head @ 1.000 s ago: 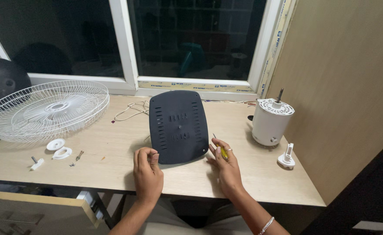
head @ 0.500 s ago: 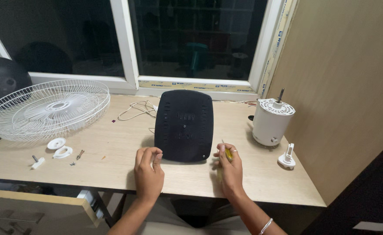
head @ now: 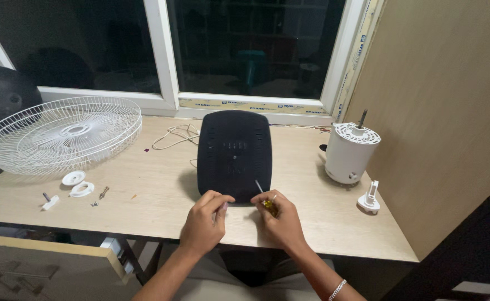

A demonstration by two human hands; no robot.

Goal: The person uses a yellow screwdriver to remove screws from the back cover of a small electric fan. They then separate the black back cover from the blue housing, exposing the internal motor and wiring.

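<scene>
A black slotted plastic cover [head: 234, 153] lies flat on the wooden table [head: 155, 195], in front of the window. My left hand [head: 205, 222] rests at the cover's near edge, fingertips pinched together against it; I cannot tell if something small is between them. My right hand [head: 276, 220] grips a small yellow-handled screwdriver [head: 265, 200], whose thin shaft points up and left over the cover's near right corner. The two hands are close together at that edge.
A white wire fan guard [head: 61, 132] lies at the left, with white plastic rings [head: 77, 184], a small white part [head: 50, 202] and screws [head: 101, 194] near it. A white fan motor [head: 350, 151] and a white clip [head: 369, 199] stand at the right. A cord [head: 172, 135] trails behind the cover.
The cover has been turned from skewed to square with the table edge. Both hands have moved inward to its near edge, and the screwdriver tip now lies over the cover.
</scene>
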